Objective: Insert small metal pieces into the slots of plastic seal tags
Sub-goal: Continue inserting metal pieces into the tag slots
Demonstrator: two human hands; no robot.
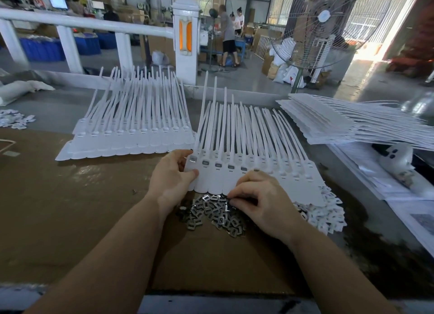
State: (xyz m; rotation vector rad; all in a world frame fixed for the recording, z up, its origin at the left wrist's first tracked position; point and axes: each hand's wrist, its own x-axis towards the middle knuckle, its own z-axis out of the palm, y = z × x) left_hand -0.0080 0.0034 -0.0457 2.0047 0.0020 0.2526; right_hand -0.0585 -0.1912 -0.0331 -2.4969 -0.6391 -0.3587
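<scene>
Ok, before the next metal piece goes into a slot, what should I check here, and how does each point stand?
1. Left hand steadies the tag strip at its left end: ok.
2. Right hand is at the pile of metal pieces: ok.
3. One piece pinched in the right fingers: cannot tell, fingertips hide it.
4. Leftmost slots already filled: ok, five show grey inserts.
5. Next slot free: ok, the slots to the right look empty.
</scene>
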